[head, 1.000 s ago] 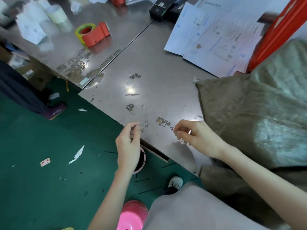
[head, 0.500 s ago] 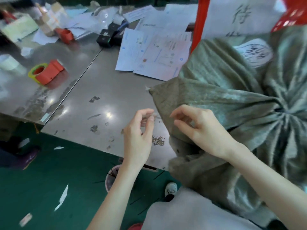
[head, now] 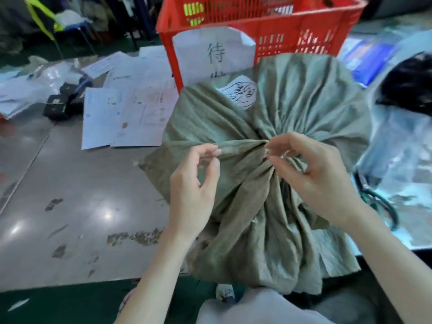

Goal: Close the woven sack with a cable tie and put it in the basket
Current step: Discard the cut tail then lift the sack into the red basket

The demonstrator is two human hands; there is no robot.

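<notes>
Woven sack (head: 280, 183) sitting on the steel tabletop (head: 81, 195), near edge overhanging, mouth gathered into a twisted neck at the centre. Right hand (head: 313, 174) at that neck, fingers (head: 275, 145) curled and pinching at the gather; cable tie too small to make out. Left hand (head: 194, 183) just left of the neck, thumb and forefinger nearly closed, nothing visibly held. Red basket (head: 268, 26) right behind the sack, paper label (head: 215, 54) on its front. Printed sheets (head: 124, 113) to the left.

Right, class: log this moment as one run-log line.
stage: tying sack neck | left hand: by gathered neck | right hand: fingers at neck | woven sack: on table | basket: behind sack
</notes>
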